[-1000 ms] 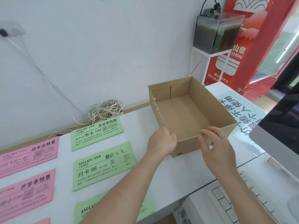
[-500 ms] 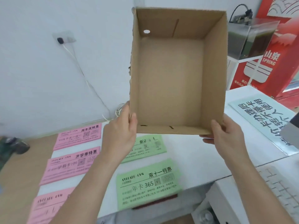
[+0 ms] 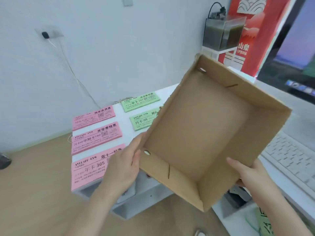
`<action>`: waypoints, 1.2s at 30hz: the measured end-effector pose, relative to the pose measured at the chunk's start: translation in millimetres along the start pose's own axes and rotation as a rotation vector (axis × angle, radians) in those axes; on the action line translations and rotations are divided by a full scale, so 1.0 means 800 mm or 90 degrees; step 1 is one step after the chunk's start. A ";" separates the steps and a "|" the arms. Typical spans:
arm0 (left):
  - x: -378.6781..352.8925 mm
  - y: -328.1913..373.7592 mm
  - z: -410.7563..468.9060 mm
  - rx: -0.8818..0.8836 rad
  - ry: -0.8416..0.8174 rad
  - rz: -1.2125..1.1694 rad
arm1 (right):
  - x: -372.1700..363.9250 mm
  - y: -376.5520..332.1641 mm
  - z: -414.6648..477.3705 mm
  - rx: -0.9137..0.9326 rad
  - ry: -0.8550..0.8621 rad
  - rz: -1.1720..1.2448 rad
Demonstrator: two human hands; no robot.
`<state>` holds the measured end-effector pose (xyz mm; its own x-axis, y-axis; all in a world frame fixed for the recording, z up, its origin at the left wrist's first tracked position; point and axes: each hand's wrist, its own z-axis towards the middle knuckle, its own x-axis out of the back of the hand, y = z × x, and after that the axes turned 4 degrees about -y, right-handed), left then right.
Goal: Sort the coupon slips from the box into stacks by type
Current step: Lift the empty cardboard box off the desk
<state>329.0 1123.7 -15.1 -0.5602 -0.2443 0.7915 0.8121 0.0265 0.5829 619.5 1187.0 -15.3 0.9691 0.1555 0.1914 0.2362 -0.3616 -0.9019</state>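
Observation:
I hold a brown cardboard box (image 3: 204,126) in the air, tilted with its open side toward me; nothing lies inside. My left hand (image 3: 124,166) grips its left wall near a round hole. My right hand (image 3: 250,174) grips its lower right edge, thumb inside. On the white table (image 3: 126,130) behind lie three stacks of pink coupon slips (image 3: 95,135) in a column. Right of them are stacks of green coupon slips (image 3: 140,101), the nearer one (image 3: 141,122) partly hidden by the box.
A white keyboard (image 3: 293,160) and a monitor (image 3: 293,65) stand on the right. A fish tank (image 3: 221,34) sits on a white shelf by a red cabinet (image 3: 252,31). A cable (image 3: 71,70) runs down the wall. Wooden floor (image 3: 34,184) is at the left.
The box was lifted off the table, held up upright in front of me, and is now lower and turned to the right. Both hands kept hold of it.

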 end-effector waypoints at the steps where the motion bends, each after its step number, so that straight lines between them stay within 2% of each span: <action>1: -0.006 0.000 -0.017 -0.015 -0.016 0.008 | 0.007 0.011 -0.017 -0.019 0.014 -0.008; 4: -0.031 -0.006 -0.071 -0.031 -0.093 0.012 | 0.027 0.042 -0.056 -0.063 0.008 -0.069; 10: -0.078 -0.014 -0.184 0.070 -0.241 -0.024 | 0.057 0.111 -0.095 -0.099 -0.099 -0.149; 14: -0.108 -0.008 -0.244 0.230 -0.309 -0.107 | 0.066 0.177 -0.106 -0.144 -0.233 -0.186; 18: -0.141 -0.017 -0.285 0.388 -0.407 -0.154 | 0.055 0.232 -0.124 -0.251 -0.363 -0.280; 22: -0.182 -0.053 -0.308 0.462 -0.469 -0.144 | 0.028 0.281 -0.108 -0.310 -0.400 -0.334; 27: -0.251 -0.143 -0.304 0.518 -0.446 -0.112 | -0.041 0.348 -0.033 -0.414 -0.438 -0.376; 30: -0.311 -0.228 -0.297 0.552 -0.405 -0.105 | -0.102 0.409 0.036 -0.408 -0.440 -0.402; 33: -0.373 -0.316 -0.289 0.573 -0.323 -0.091 | -0.177 0.484 0.106 -0.342 -0.381 -0.376; 36: -0.436 -0.401 -0.281 0.613 -0.222 -0.102 | -0.254 0.564 0.173 -0.211 -0.303 -0.408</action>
<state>300.7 982.3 -519.8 -0.7906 -0.0234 0.6118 0.3354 0.8194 0.4648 519.7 1119.2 -514.6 0.5265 0.7625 0.3760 0.8074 -0.3100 -0.5019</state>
